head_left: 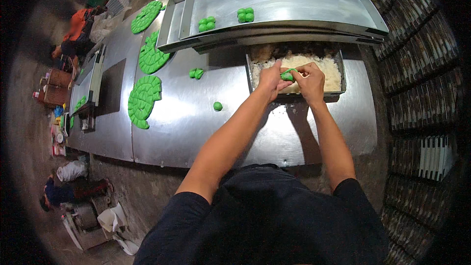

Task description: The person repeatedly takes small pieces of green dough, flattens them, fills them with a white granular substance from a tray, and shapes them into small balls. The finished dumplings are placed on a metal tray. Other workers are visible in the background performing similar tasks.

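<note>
Over a dark metal tray (250, 79) of pale, crumbly filling (327, 71), a small piece of green dough (286, 76) sits between my hands. My left hand (271, 80) cradles it in curled fingers, thumb raised. With thumb and fingertips, my right hand (311, 82) pinches the dough's edge from the other side. Part of the dough is hidden by my fingers. To the left on the steel table lie a single round green ball (217, 106) and a small clump of green dough pieces (196, 73).
A raised long metal tray (294, 7) spans the table's (186, 132) far side, holding two clusters of green balls (246, 14). Scored green dough slabs (145, 102) lie further left. Tray stacks (417, 83) line the right. Two people (76, 32) are at the far left.
</note>
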Demonstrator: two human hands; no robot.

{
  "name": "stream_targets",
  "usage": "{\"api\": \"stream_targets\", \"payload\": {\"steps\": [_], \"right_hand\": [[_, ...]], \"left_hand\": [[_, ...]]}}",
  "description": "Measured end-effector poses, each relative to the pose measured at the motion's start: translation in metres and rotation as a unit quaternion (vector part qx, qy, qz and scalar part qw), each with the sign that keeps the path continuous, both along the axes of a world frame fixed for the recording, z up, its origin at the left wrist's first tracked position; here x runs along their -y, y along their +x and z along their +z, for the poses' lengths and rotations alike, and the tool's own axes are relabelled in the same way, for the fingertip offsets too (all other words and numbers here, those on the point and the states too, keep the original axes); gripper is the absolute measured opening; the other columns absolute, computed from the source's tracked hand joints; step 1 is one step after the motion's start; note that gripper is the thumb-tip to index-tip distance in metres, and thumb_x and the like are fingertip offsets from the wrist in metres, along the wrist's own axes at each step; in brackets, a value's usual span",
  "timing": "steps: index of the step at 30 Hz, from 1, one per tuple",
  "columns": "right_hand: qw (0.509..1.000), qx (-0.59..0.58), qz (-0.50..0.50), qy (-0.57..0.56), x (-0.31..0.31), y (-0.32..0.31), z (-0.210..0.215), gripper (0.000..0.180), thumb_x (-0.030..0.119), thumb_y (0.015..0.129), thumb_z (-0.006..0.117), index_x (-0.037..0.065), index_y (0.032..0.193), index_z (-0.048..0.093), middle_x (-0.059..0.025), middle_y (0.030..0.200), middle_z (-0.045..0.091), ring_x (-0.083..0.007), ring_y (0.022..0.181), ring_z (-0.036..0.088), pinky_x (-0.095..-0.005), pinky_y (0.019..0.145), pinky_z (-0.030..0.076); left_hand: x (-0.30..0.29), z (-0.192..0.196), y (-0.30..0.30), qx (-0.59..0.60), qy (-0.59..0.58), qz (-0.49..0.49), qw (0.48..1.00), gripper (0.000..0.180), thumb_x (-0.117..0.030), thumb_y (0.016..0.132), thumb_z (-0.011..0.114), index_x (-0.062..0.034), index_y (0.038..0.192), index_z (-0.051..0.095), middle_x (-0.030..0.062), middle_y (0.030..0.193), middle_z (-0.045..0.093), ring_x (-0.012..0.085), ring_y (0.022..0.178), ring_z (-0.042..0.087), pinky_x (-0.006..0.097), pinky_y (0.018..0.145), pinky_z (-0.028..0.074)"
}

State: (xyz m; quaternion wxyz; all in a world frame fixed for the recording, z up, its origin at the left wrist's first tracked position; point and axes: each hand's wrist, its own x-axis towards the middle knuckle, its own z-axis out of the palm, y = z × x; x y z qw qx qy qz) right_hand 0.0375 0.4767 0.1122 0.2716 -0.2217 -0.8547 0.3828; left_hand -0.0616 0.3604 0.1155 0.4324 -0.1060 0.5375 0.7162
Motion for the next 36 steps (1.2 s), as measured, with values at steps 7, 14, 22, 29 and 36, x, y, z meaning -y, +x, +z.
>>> {"api": "stream_targets", "payload": {"steps": [7,14,22,29,36], "right_hand": [[0.995,-0.088,0.011,0.046,0.004,0.010,0.044,0.023,0.017,0.082,0.078,0.001,0.098,0.072,-0.0125,0.084,0.068,-0.0230,0.076,0.067,-0.0343,0.072,0.052],[0.982,-0.163,0.017,0.095,0.014,0.007,0.049,0.023,0.007,0.077,0.074,0.002,0.098,0.066,-0.0109,0.089,0.064,-0.0226,0.076,0.063,-0.0345,0.069,0.051],[0.979,-0.205,0.007,0.009,0.046,0.010,0.088,0.021,0.004,0.077,0.076,0.002,0.096,0.067,-0.0102,0.082,0.063,-0.0193,0.070,0.064,-0.0321,0.065,0.052],[0.942,-0.292,0.042,0.160,0.094,0.015,0.117,0.022,0.001,0.073,0.077,0.005,0.092,0.066,-0.0087,0.088,0.063,-0.0235,0.082,0.065,-0.0345,0.070,0.053],[0.950,-0.238,0.101,0.175,0.137,0.008,0.115,0.022,-0.001,0.073,0.071,0.005,0.094,0.068,-0.0098,0.089,0.064,-0.0280,0.086,0.064,-0.0368,0.078,0.052]], "left_hand": [[-0.020,0.040,0.002,-0.152,0.015,0.013,0.988,0.016,-0.001,0.091,0.060,0.0006,0.106,0.066,0.0123,0.100,0.066,0.0219,0.087,0.067,0.033,0.076,0.058],[-0.010,0.078,0.018,-0.155,0.004,-0.024,0.988,0.027,-0.009,0.087,0.067,-0.0057,0.115,0.069,0.0052,0.097,0.069,0.0129,0.079,0.064,0.025,0.063,0.051],[0.029,0.107,0.028,-0.120,0.113,0.020,0.986,0.024,-0.003,0.090,0.064,0.0023,0.113,0.068,0.0075,0.093,0.069,0.0133,0.074,0.064,0.027,0.071,0.055],[0.070,0.118,0.036,-0.221,0.114,0.069,0.966,0.027,-0.011,0.097,0.062,0.0061,0.117,0.068,0.0077,0.095,0.071,0.0103,0.081,0.064,0.025,0.070,0.053],[0.131,0.121,0.033,-0.316,0.082,-0.032,0.945,0.030,-0.017,0.102,0.054,0.0010,0.122,0.067,0.0040,0.096,0.070,0.0100,0.078,0.062,0.027,0.070,0.052]]}}
